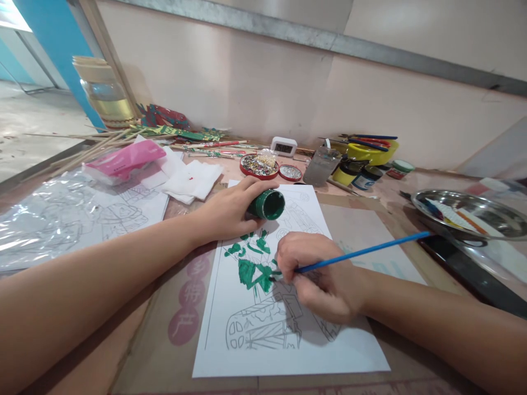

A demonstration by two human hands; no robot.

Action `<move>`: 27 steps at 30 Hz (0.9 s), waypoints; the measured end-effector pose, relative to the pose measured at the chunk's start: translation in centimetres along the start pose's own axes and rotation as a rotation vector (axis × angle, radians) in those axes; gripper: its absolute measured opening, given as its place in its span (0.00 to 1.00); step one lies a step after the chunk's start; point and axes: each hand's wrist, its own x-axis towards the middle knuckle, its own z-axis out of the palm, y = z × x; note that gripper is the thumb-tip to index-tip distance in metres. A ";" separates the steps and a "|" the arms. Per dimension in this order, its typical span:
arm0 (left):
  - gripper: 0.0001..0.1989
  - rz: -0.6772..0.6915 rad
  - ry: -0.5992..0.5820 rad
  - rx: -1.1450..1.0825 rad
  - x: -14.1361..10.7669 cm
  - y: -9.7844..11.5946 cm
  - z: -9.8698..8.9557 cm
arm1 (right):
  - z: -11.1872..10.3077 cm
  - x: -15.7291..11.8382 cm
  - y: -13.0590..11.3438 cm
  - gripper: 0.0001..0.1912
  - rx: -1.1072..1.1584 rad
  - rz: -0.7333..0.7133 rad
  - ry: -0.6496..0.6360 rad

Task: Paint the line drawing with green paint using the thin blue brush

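My left hand (233, 211) is wrapped around a small jar of green paint (267, 205), tipped so its open mouth faces me, above the upper part of the paper. A blue paintbrush (362, 251) sits pinched in my right hand (319, 274), its handle slanting up to the right. The bristle end meets the sheet of paper (230, 362) at a green leaf. Pencil lines cover the sheet, and several leaf shapes (247, 273) near its middle are painted green. My right hand hides part of the drawing.
Cardboard (156, 351) lies under the paper. Beyond it stand a bead dish (259, 166), a cup of cloudy water (321, 164), paint jars (366, 178) and a small clock (284, 146). A metal bowl (473, 211) is at right; white tissues (197, 178) and plastic-covered drawings (61, 219) lie left.
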 end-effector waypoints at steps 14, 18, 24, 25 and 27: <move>0.36 0.011 0.008 0.003 -0.1 -0.1 0.0 | 0.0 0.0 0.0 0.07 0.000 0.009 -0.007; 0.36 0.003 0.004 0.000 -0.1 -0.1 0.0 | 0.0 -0.1 -0.1 0.08 0.057 0.016 -0.013; 0.36 0.023 0.024 -0.009 -0.1 -0.2 0.0 | 0.1 -0.2 0.1 0.11 0.007 0.009 0.304; 0.36 0.022 0.026 -0.009 -0.1 -0.2 0.1 | 0.1 -0.1 0.2 0.11 -0.022 0.020 0.352; 0.35 0.025 0.027 -0.007 -0.2 -0.3 0.1 | 0.0 0.2 0.7 0.11 -0.072 0.032 0.426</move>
